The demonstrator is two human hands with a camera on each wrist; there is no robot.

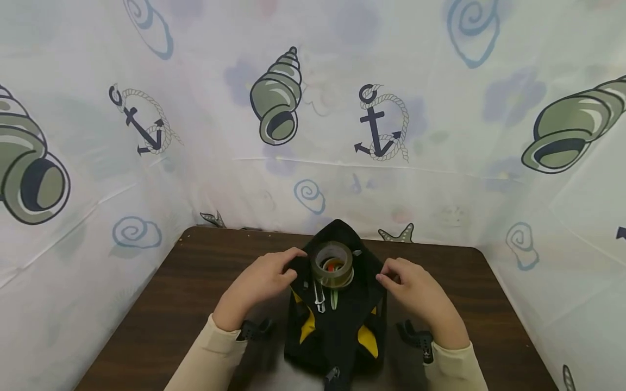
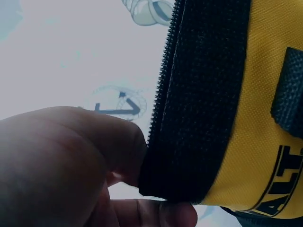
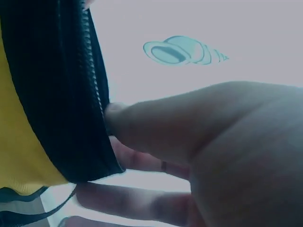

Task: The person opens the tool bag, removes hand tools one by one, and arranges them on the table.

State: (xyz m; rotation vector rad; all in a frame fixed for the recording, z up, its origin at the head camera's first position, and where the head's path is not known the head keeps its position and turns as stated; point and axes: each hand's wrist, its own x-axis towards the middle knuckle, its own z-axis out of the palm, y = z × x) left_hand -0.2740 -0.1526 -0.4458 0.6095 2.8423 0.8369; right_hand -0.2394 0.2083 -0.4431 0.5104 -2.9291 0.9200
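Note:
A black and yellow tool bag (image 1: 348, 320) stands on the table with its zipped mouth spread wide. Inside the mouth sit rolls of brown packing tape (image 1: 319, 270), with a metal-edged tool (image 1: 319, 298) and a slim green piece (image 1: 334, 300) beside them. My left hand (image 1: 259, 282) grips the left corner of the bag's mouth; up close, its digits lie on both sides of the black zipper edge (image 2: 189, 104). On the opposite side my right hand (image 1: 415, 285) pinches the right corner, thumb against the zipper edge (image 3: 92, 61) and fingers behind and below it.
The dark wood table (image 1: 195, 304) reaches out on both sides of the bag. A patterned white cloth (image 1: 323, 108) hangs close behind the table and along its sides. A zipper pull (image 1: 333, 373) lies on the strip at the bag's near end.

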